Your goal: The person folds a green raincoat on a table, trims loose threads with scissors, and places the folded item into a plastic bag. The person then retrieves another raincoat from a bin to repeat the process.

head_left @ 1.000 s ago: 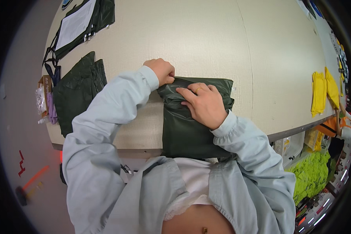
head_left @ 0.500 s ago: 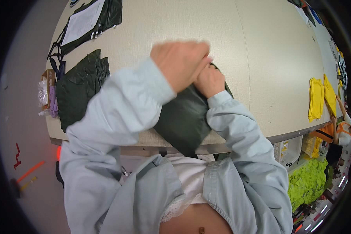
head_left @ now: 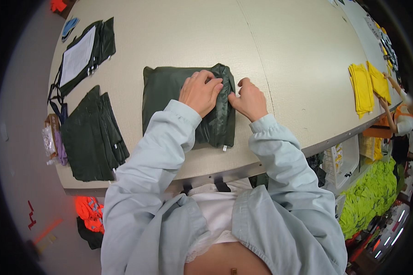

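Observation:
A dark green, shiny garment (head_left: 167, 85) lies folded on the table in front of me, its right part turned over in a creased strip with a small white label at the near edge. My left hand (head_left: 201, 91) rests on top of it, beside the folded strip, with fingers bent and a little apart. At the right edge of the fold is my right hand (head_left: 251, 101); its thumb reaches the cloth and the index finger stands away from the thumb. Neither hand visibly grips the cloth.
More dark green garments (head_left: 85, 142) lie stacked at left. Behind them are dark garments under a white paper sheet (head_left: 78, 57) and a blue face mask (head_left: 69, 26). Yellow cloths (head_left: 362, 91) are at far right near another person's arms (head_left: 390, 103). Lime garments (head_left: 369, 195) fill the lower right.
The dark green garment was bunched and held up near the table edge; now it lies flat and folded. My hands have come apart and down onto it. The view has shifted.

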Tool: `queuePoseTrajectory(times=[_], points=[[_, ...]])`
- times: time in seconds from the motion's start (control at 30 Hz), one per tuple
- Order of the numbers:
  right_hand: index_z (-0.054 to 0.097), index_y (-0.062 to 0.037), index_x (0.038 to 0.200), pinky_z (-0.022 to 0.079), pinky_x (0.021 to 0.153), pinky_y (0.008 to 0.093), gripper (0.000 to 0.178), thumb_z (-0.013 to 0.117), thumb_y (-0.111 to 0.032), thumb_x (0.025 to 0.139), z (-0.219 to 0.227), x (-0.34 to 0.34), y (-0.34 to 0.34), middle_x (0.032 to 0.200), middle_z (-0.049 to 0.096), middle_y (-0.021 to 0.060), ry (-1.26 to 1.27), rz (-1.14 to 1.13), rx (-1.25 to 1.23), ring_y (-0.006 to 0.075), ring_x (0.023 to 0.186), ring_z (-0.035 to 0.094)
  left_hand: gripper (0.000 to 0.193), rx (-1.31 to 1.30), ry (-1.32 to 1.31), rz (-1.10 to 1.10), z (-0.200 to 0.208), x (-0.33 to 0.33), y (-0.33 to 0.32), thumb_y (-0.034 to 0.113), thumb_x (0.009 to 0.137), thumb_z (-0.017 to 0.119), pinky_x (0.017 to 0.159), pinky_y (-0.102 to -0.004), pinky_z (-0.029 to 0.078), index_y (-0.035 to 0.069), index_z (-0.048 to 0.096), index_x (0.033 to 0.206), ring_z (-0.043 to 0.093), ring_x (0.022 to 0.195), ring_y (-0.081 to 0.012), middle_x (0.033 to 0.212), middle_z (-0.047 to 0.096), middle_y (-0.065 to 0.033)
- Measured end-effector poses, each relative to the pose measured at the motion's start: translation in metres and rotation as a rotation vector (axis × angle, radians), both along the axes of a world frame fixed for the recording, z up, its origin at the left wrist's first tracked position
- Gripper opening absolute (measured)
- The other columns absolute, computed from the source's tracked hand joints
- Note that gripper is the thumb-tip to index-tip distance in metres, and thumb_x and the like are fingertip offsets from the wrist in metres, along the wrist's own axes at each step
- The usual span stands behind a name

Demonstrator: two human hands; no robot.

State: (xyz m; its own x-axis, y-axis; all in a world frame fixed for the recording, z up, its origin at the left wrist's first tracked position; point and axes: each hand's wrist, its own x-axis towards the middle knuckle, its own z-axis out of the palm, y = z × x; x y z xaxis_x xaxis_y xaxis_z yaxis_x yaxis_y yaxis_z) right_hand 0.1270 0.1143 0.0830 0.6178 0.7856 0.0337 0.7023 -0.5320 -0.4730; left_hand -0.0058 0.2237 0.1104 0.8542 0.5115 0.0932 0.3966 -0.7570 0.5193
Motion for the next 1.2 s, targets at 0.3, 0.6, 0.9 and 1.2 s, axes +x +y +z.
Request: queuePoseTrajectory(times=[0.3, 0.6, 0.9, 1.2], points=[[0.055, -0.0035, 0.07, 0.048, 0.048, 0.0418, 0.014, 0.057, -0.016, 0.076, -0.019, 0.018, 0.022, 0.059, 0.059, 0.0175, -0.144, 0.077, 0.083, 0.0342, 0.054, 0.061, 0.039, 0.138, -0.083, -0.159, -0.048, 0.009, -0.003, 0.021, 0.089, 0.042, 0.104, -0.0421, 0.025, 0.005, 0.049, 0.124, 0.039, 0.124, -0.026, 0.131, 0.047, -0.0083], [0.048, -0.0056, 0.067, 0.044, 0.042, 0.0373, 0.014, 0.054, -0.013, 0.078, -0.015, -0.001, 0.026, 0.057, 0.056, 0.0128, -0.134, 0.209, 0.323, 0.0294, 0.049, 0.058, 0.043, 0.206, 0.081, -0.179, -0.05, 0.023, -0.009, 0.021, 0.084, 0.044, 0.107, -0.0398, 0.023, -0.001, 0.051, 0.119, 0.04, 0.123, -0.0272, 0.127, 0.047, -0.0183], [0.051, 0.0004, 0.075, 0.049, 0.056, 0.0471, 0.02, 0.056, -0.019, 0.077, -0.006, -0.013, 0.005, 0.067, 0.06, 0.0178, 0.016, 0.005, 0.023, 0.0391, 0.059, 0.06, 0.037, 0.238, 0.005, 0.101, -0.088, 0.044, 0.014, 0.017, 0.077, 0.056, 0.103, -0.0419, 0.029, -0.009, 0.049, 0.104, 0.044, 0.113, -0.0348, 0.115, 0.049, -0.0258], [0.062, -0.0002, 0.064, 0.049, 0.057, 0.0412, 0.031, 0.054, -0.027, 0.077, -0.01, -0.003, -0.047, 0.058, 0.058, 0.0188, 0.606, 0.116, -0.143, 0.0334, 0.057, 0.06, 0.055, -0.091, 0.232, -0.406, 0.011, -0.03, -0.018, 0.025, 0.086, 0.049, 0.106, -0.0523, 0.015, 0.009, 0.034, 0.136, 0.025, 0.133, -0.0298, 0.142, 0.03, -0.0125]])
